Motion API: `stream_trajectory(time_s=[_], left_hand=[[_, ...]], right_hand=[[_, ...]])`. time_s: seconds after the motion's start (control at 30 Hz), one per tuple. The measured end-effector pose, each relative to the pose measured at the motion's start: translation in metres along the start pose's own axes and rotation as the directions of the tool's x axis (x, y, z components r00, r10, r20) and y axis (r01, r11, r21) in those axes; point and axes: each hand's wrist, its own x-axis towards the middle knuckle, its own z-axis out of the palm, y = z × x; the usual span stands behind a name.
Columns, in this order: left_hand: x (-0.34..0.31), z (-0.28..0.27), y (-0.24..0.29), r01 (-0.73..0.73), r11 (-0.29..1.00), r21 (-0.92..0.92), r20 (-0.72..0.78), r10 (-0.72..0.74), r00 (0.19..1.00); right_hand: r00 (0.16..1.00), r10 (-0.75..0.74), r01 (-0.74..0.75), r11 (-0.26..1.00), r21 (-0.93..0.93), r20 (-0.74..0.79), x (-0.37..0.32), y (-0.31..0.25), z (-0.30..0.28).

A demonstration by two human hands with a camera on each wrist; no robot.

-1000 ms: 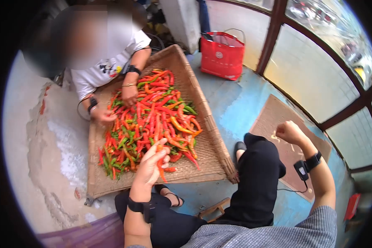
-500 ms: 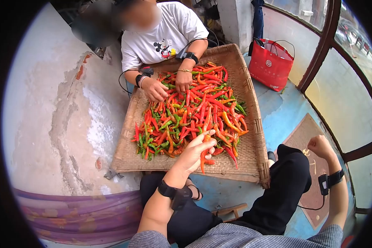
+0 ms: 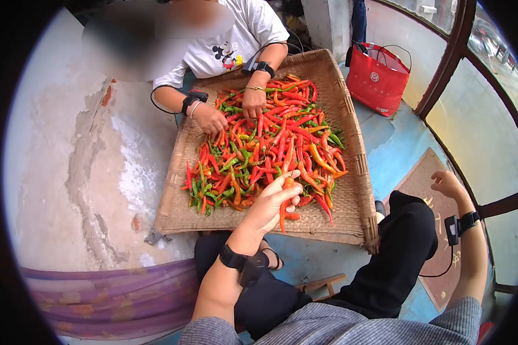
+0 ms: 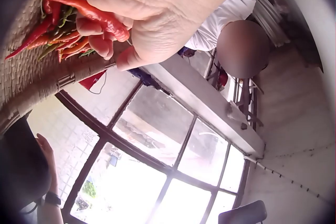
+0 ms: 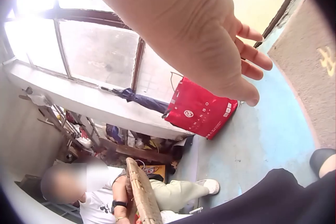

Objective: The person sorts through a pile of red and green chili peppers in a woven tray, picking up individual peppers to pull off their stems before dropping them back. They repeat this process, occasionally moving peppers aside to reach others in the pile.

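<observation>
A woven tray [image 3: 178, 201] holds a heap of red, orange and green chili peppers [image 3: 270, 138]. Over its near edge, my left hand [image 3: 269, 204] pinches a red-orange pepper [image 3: 283, 214] between thumb and fingers; the left wrist view shows this hand [image 4: 152, 14] with the red pepper [image 4: 89, 9] across its fingers. My right hand [image 3: 448, 184] is held out beyond my knee, away from the tray. Its fingers are loosely spread and hold nothing in the right wrist view, where the hand [image 5: 194, 35] hangs above the floor.
Across the tray, a person in a white shirt [image 3: 259, 26] has both hands among the peppers. A red bag [image 3: 377, 80] stands on the blue floor near the windows. A brown mat [image 3: 414, 178] lies under my right hand, and a purple cloth [image 3: 109, 299] is at lower left.
The head view has swung, shifting the tray to the right in the picture. My right hand's fingers have loosened from a curl. My left hand still pinches the pepper.
</observation>
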Motion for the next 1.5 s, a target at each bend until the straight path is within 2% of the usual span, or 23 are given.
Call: stream_trajectory(time_s=[0.1,0.17,0.27,0.33,0.37,0.4,0.47,0.53,0.6,0.67,0.7,0.73,0.8,0.87,0.93,1.0,1.07,1.1,1.13,1.2,1.33,1.4,1.5], left_hand=[[-0.002,0.001,0.001,-0.011,0.999,0.036,-0.008,0.012,1.0],[-0.001,-0.001,-0.001,-0.018,0.999,0.038,-0.008,0.019,1.0],[-0.002,-0.006,-0.003,-0.026,0.999,0.024,0.025,0.026,0.999],[-0.004,-0.001,0.001,-0.027,0.999,0.036,0.021,0.026,0.999],[-0.005,0.0,0.001,-0.027,0.999,0.037,0.012,0.026,1.0],[-0.005,0.0,0.001,-0.027,0.999,0.039,0.002,0.027,1.0],[-0.006,0.0,-0.001,-0.023,0.998,0.05,-0.012,0.024,1.0],[-0.006,0.002,-0.002,-0.018,0.999,0.047,-0.025,0.019,1.0],[-0.006,0.003,-0.002,-0.018,0.998,0.058,-0.041,0.021,0.999],[-0.004,0.001,-0.002,-0.018,0.998,0.058,-0.044,0.02,0.999],[-0.005,0.002,-0.002,-0.017,0.998,0.057,-0.04,0.02,0.999],[-0.007,0.005,-0.001,-0.021,0.998,0.058,-0.039,0.023,0.999],[-0.009,0.008,0.0,-0.01,0.999,0.046,-0.016,0.01,1.0],[-0.01,0.008,0.001,0.002,0.999,0.036,0.009,-0.002,1.0],[-0.008,0.007,0.001,0.008,0.999,0.04,0.022,-0.009,1.0],[-0.001,-0.003,-0.002,0.022,1.0,-0.015,0.031,-0.022,0.999],[0.003,-0.005,-0.003,0.037,0.997,-0.061,-0.01,-0.038,0.999],[0.004,-0.006,-0.003,0.033,0.996,-0.077,-0.011,-0.034,0.999],[0.003,-0.006,-0.003,0.038,0.995,-0.094,-0.008,-0.039,0.999],[0.001,-0.002,-0.003,0.016,0.997,-0.077,0.005,-0.016,1.0],[-0.005,-0.004,-0.003,0.021,0.998,-0.063,0.032,-0.019,0.999],[-0.007,-0.005,-0.002,0.013,0.998,-0.065,0.046,-0.01,0.999],[-0.012,-0.005,-0.003,0.01,0.997,-0.072,0.06,-0.005,0.998]], right_hand=[[1.0,-0.007,0.007,1.0,-0.007,0.013,-0.001,0.009,0.009],[0.982,0.032,-0.023,0.998,-0.051,0.185,0.0,0.015,0.013],[0.948,0.034,-0.005,0.996,-0.093,0.316,0.0,0.007,0.008],[0.984,-0.089,0.106,0.989,-0.105,0.153,0.005,0.015,0.007],[0.995,-0.102,0.102,0.993,-0.066,0.002,0.009,0.014,0.006],[0.998,-0.018,0.022,0.998,0.057,-0.068,0.01,0.0,-0.005],[0.944,-0.045,0.083,0.991,0.101,-0.328,0.024,0.001,-0.007],[0.923,0.102,-0.063,0.991,0.117,-0.371,0.028,-0.009,-0.008],[0.915,0.081,-0.094,0.995,-0.015,-0.395,0.023,-0.011,0.004],[0.99,0.054,-0.066,0.994,-0.088,-0.133,0.023,0.007,0.025],[0.993,0.055,-0.042,0.991,-0.126,0.102,0.017,0.004,0.027],[0.942,0.058,-0.007,0.988,-0.155,0.33,0.01,-0.006,0.028],[0.776,0.004,-0.004,1.0,-0.002,0.631,-0.012,-0.021,0.015],[0.761,0.021,-0.001,1.0,-0.031,0.648,-0.017,-0.029,-0.002],[0.948,-0.139,0.135,0.99,0.034,0.287,-0.01,-0.029,-0.019],[0.979,-0.131,0.149,0.983,0.107,-0.157,0.009,-0.019,-0.015],[0.992,-0.084,0.065,0.978,-0.199,-0.09,0.024,-0.002,-0.012],[0.991,-0.036,0.054,0.989,-0.138,0.129,0.025,-0.016,-0.016],[0.937,0.012,0.021,0.996,-0.09,0.35,0.016,-0.03,-0.028],[0.885,0.004,0.027,0.998,-0.059,0.466,-0.01,-0.074,-0.047],[0.874,0.105,-0.031,0.986,-0.162,0.475,-0.065,-0.136,-0.082],[0.844,0.03,0.074,0.982,-0.172,0.536,-0.09,-0.158,-0.095],[0.734,-0.094,0.202,0.976,-0.084,0.673,-0.111,-0.196,-0.107]])
